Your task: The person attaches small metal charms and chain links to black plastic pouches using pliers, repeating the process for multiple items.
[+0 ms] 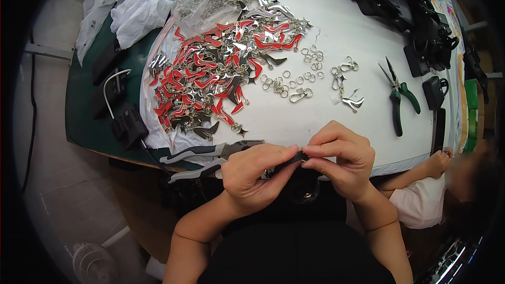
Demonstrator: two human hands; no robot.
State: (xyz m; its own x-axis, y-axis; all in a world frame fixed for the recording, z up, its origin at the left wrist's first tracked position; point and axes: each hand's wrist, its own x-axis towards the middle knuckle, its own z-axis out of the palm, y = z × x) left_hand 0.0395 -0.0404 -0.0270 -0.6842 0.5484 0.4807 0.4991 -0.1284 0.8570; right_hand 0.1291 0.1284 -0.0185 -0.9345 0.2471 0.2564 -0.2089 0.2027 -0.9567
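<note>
At the near table edge my left hand (256,172) is closed, thumb and fingers pinching a small dark piece with a shiny metal edge (288,163). My right hand (343,159) meets it fingertip to fingertip, closed on the same piece's right end. The fingers hide its exact kind. Pliers with grey-and-black handles (197,153) lie beside my left hand, which covers part of them; whether it touches them I cannot tell. Beyond the hands spreads a pile of red, black and silver high-heel-shoe charms (205,73) with metal rings and clasps.
Loose split rings (284,87) and several clasps (336,76) lie on the white table (363,126). Green-handled long-nose pliers (400,94) rest at right. A clear bag of metal parts (215,0) stands behind; black cases (394,5) line the far right. Another person (421,200) sits at right.
</note>
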